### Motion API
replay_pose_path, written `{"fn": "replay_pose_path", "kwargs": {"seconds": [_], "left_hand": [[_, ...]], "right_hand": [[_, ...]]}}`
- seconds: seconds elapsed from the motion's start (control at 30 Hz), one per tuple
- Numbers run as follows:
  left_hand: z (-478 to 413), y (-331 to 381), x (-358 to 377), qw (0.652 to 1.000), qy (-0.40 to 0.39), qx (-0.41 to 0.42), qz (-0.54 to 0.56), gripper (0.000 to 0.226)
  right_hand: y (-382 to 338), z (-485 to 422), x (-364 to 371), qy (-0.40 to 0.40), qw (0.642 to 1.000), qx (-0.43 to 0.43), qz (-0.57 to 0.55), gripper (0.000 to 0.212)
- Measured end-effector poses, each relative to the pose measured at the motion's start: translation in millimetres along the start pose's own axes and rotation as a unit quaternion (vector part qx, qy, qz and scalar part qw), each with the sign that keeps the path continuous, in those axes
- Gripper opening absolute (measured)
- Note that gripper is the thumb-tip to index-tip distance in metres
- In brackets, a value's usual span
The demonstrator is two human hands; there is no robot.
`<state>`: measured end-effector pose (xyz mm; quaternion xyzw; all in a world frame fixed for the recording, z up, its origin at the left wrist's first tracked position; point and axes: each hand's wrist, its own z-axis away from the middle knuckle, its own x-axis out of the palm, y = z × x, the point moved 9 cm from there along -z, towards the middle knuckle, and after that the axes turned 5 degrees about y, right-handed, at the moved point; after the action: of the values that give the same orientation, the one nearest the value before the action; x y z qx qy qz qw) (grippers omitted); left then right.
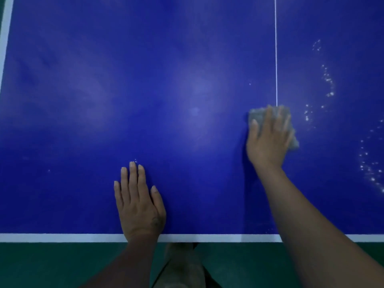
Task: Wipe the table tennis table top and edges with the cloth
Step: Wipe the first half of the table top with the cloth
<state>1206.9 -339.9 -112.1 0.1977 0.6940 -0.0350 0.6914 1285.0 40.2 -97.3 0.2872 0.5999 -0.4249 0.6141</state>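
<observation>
The right hand [269,140] is pressing flat on the cloth [254,114]. Its fingers are lying straight and slightly spread, curling round nothing, and the palm is covering most of the fabric. The cloth is a pale grey, soft-looking folded pad, roughly rectangular. It is peeking out beyond the fingertips, beside the thumb and at the little-finger side. It is sitting on the bench [187,80] right at the near end of the thin centre line [276,48], which is running straight away across the surface.

The left hand [138,206] is resting palm down on bare surface just inside the near edge, well apart from the cloth. Its fingers are lying straight and close together with the thumb angled out, holding nothing, and its wrist is crossing the white band [62,238] that is bordering that edge.

The bench top is showing as a smooth, flat sheet of deep blue, with dull pale smears catching the light across its middle. To the right of the cloth, white specks [328,84] are lying scattered in curving trails; whether they are droplets or dust I cannot tell. A similar white border is running along the left edge.

Below the near edge the dark green floor [52,265] is showing, and between the forearms the person's leg [182,265] is appearing dim and blurred.
</observation>
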Motion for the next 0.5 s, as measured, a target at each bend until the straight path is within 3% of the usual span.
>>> {"fn": "replay_pose_path", "kwargs": {"seconds": [0.07,0.13,0.33,0.43,0.5], "left_hand": [[0,0,1,1.000,-0.001,-0.001,-0.002,0.067],[1,-1,1,1.000,-0.006,-0.002,-0.003,0.068],[1,-1,3,1.000,-0.008,-0.005,-0.003,0.068],[1,-4,5,1.000,-0.002,0.000,-0.001,0.067],[1,-3,5,1.000,0.000,0.002,-0.001,0.067]], "right_hand": [[11,29,1,-0.006,1.000,0.001,0.025,0.065],[-15,57,7,-0.010,0.997,-0.052,0.049,0.066],[-184,55,44,-0.034,0.969,-0.243,0.028,0.067],[-224,8,44,-0.030,0.967,-0.254,0.012,0.066],[-214,-29,37,-0.017,0.974,-0.224,0.003,0.065]]}}
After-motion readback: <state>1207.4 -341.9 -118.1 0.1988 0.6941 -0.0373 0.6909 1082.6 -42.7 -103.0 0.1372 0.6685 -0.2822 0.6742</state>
